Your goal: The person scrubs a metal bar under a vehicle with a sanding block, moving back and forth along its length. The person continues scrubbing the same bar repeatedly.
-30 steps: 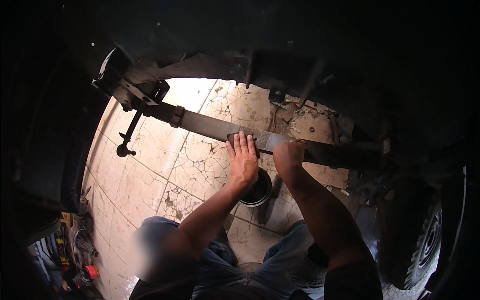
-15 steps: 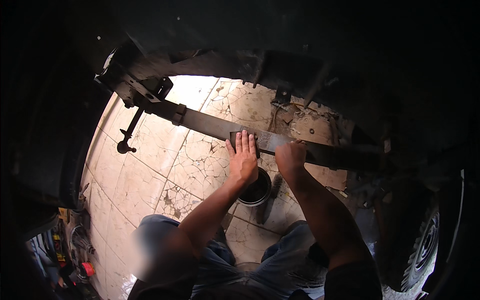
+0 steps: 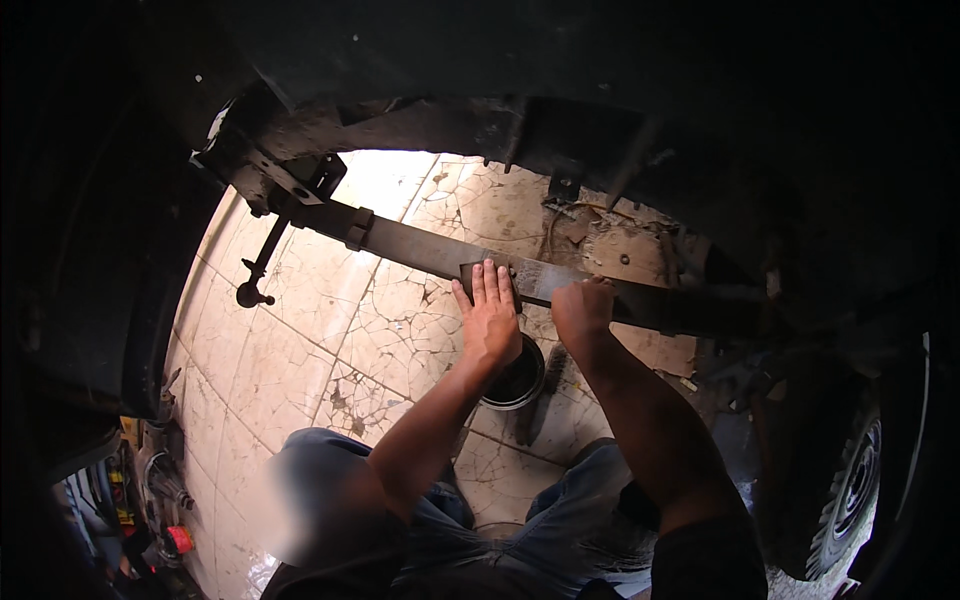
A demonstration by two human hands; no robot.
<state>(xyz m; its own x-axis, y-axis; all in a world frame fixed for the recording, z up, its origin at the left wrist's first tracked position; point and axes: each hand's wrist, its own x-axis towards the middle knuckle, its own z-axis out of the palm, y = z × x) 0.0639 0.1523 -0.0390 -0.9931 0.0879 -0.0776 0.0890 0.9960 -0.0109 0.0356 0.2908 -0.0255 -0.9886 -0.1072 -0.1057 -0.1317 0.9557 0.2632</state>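
Observation:
A long flat metal bar that looks like a leaf spring [image 3: 415, 246] runs slantwise across the middle, under a vehicle. My left hand [image 3: 490, 315] lies on it with fingers stretched out, pressing on a dark, flat, square-cornered piece [image 3: 466, 272]. Palm and fingers hide most of that piece. Further right along the bar, beside a paler worn patch [image 3: 545, 278], my right hand [image 3: 583, 312] is closed in a fist. Whatever it holds, if anything, is hidden by the fingers.
Below my hands, a round dark container [image 3: 515, 375] stands on cracked floor tiles beside a dark brush-like strip [image 3: 545, 400]. A rod with a ball end [image 3: 250, 293] hangs at the left. Dark vehicle bodywork arches overhead; a tyre [image 3: 848, 490] stands at the lower right.

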